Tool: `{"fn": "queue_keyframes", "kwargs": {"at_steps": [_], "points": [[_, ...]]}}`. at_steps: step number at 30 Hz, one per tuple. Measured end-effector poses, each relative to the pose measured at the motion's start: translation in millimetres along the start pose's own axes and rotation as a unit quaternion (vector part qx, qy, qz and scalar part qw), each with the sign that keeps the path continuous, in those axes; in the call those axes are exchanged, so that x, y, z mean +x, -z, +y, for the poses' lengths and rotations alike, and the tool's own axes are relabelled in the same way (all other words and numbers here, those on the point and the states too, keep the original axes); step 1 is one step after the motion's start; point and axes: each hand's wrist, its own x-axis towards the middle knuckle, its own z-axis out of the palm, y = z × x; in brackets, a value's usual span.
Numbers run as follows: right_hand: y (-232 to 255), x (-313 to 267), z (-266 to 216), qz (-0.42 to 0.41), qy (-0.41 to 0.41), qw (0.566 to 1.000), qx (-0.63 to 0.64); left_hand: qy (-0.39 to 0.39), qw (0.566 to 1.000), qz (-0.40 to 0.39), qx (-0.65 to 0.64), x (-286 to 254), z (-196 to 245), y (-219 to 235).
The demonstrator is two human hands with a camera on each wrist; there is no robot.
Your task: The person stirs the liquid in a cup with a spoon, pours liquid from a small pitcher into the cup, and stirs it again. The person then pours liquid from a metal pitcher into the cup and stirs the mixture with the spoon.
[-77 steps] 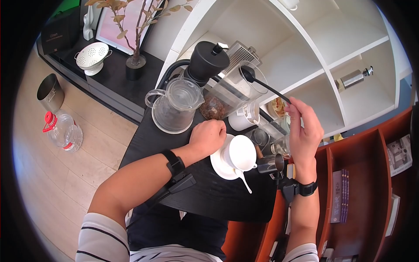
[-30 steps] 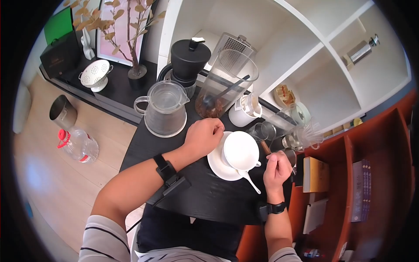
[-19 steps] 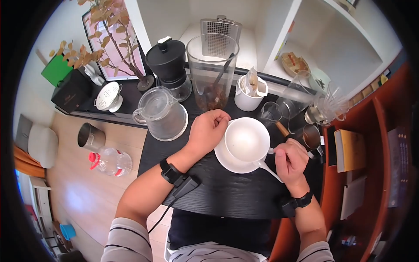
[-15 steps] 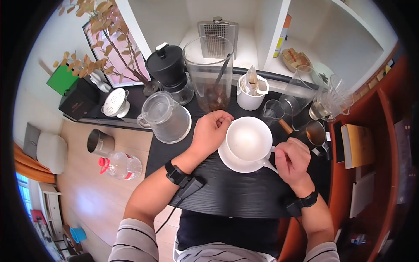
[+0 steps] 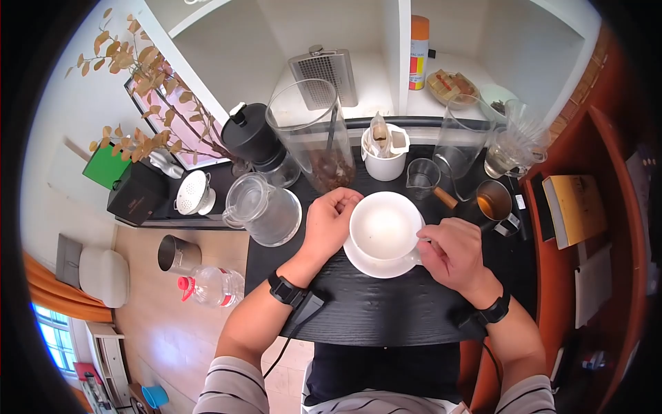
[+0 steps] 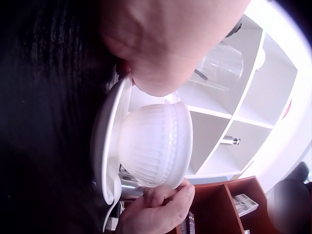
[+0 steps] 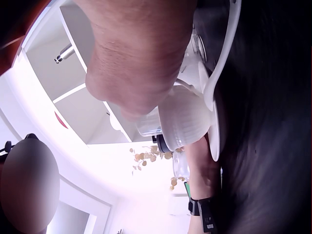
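A white cup stands on a white saucer near the middle of the black table. At the saucer's left edge, my left hand has its fingertips on the rim, pinching it, as the left wrist view shows. On the cup's other side, my right hand pinches the small handle between thumb and fingers. A white spoon lies on the saucer, its handle sticking out past the edge; in the head view my right hand covers most of it. The cup's ribbed outside shows in both wrist views.
Behind the cup stand a glass jug, a black hand grinder, a tall glass cylinder with a black long-handled spoon, and a white mug. To the right are a small wooden-handled glass pitcher and a metal cup.
My right hand has let go of the black spoon, which now leans inside the glass cylinder, and has moved down to the cup's handle. My left hand stays at the saucer. The head view has turned.
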Motion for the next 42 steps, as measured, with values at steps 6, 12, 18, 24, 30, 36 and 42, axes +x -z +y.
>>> {"fn": "queue_keyframes", "kwargs": {"at_steps": [6,12,18,24,30,36,42], "points": [[-0.9,0.0,-3.0,-0.011,0.01,1.0,0.002,-0.007,1.0,-0.024,-0.004,-2.8,2.6,2.5],[-0.3,-0.6,-2.7,-0.014,-0.001,1.0,0.009,0.001,1.0,0.003,0.017,-2.2,7.1,1.4],[0.5,-0.2,-3.6,-0.014,-0.004,1.0,0.008,0.007,0.999,0.0,0.034,-3.3,10.4,0.8],[0.8,-1.2,-4.3,-0.012,0.003,1.0,0.007,-0.002,1.0,-0.001,0.011,-1.0,-1.7,0.2],[1.7,-3.2,-7.2,0.004,0.013,1.0,0.009,-0.006,1.0,-0.022,0.005,-2.2,-0.6,2.5],[2.6,-2.9,-8.0,0.013,0.029,0.999,0.005,-0.015,0.999,-0.019,-0.021,-1.2,-0.4,0.2],[5.3,-1.6,-8.0,0.023,0.038,0.999,-0.005,-0.018,1.0,-0.009,-0.017,0.5,-12.3,2.1]]}}
